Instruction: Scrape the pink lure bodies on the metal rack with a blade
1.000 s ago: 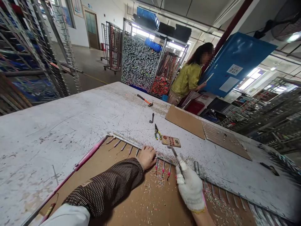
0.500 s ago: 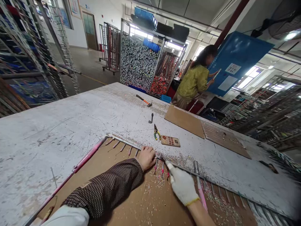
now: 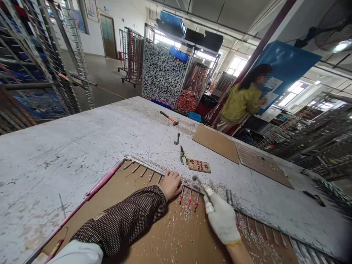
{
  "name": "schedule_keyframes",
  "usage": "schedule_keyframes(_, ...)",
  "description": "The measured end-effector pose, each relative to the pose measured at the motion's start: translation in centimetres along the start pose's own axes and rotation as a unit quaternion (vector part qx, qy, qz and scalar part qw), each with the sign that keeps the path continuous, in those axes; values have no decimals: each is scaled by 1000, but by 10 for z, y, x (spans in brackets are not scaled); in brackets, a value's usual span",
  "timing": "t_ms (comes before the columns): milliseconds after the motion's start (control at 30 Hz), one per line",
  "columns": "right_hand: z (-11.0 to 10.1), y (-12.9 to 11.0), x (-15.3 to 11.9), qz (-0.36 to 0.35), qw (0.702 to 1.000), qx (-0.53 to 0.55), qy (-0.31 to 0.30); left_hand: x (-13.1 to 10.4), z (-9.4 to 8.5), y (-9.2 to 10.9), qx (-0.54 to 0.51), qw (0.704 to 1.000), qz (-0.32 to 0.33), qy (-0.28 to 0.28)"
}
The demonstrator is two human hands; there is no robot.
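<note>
My bare left hand [image 3: 171, 185] is closed over the thin metal bar [image 3: 151, 167] of a long frame with small hooks, some pink-coated. In a white glove with a yellow cuff, my right hand [image 3: 218, 212] grips a small dark-headed tool [image 3: 196, 179], its head just beyond the bar. Between my hands, pink-tipped hooks [image 3: 189, 198] hang from the bar over brown cardboard [image 3: 154, 227]. Coloured chips lie scattered around them. A pink-coated tube [image 3: 104, 179] forms the frame's left side.
On the white table [image 3: 90, 135] lie pliers [image 3: 183, 156], a printed card [image 3: 199, 165], a hammer [image 3: 169, 118], a bent metal piece [image 3: 177, 138] and a cardboard sheet [image 3: 216, 143]. A person in a yellow-green top [image 3: 239, 102] stands beyond, by a blue board [image 3: 286, 66].
My right hand has moved right and lifted the tool's head off the bar. My left hand stays put. The person in the background has shifted to the right.
</note>
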State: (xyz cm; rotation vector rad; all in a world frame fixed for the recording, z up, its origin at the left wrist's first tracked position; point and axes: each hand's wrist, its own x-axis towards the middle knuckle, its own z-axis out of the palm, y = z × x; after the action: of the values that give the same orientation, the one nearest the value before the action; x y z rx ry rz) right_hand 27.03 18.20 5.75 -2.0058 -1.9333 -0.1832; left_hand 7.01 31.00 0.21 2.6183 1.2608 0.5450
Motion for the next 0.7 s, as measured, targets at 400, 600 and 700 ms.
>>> schedule_keyframes(400,21,-5,-9,-3,973,-139,-183,0,1,-3,8,1000,6,-6)
schedule_keyframes(600,26,-3,-17,22,976,-126,-174,-2,-6,-9,23,997,62,-33)
schedule_keyframes(700,31,-4,-21,23,980,-110,-163,-2,-6,-3,45,997,62,-33)
